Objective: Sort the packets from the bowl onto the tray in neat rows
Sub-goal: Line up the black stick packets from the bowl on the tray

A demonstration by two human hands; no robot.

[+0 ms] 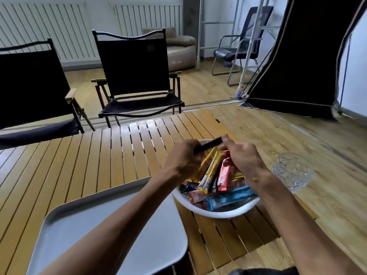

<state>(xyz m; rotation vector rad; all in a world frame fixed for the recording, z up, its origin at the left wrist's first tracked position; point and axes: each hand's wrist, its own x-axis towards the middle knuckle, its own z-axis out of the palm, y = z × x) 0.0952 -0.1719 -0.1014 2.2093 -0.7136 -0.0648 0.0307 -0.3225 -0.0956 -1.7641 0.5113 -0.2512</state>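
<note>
a head-height view looking down at a person's two hands working over a white bowl (224, 214), which is sitting on a slatted wooden counter (103, 155). the left hand (183, 155) and the right hand (244, 157) are both pinching a thin black packet (208, 147), one at each end, and are holding it just above the far side of the bowl, slanting up toward the right hand. the bowl is holding a loose heap of stick packets: two yellow packets (210, 171) are leaning up toward the hands, a red packet (224, 175) is lying just beside them, and a blue packet (228, 197) is lying across the near side. a pale grey tray (79, 221) is sitting on the counter to the left of the bowl, its edge just beside the bowl's rim, with the left forearm crossing over it. a clear patterned glass (293, 171) is standing to the right of the bowl. two dark folding chairs (137, 76) are standing beyond the counter
</note>
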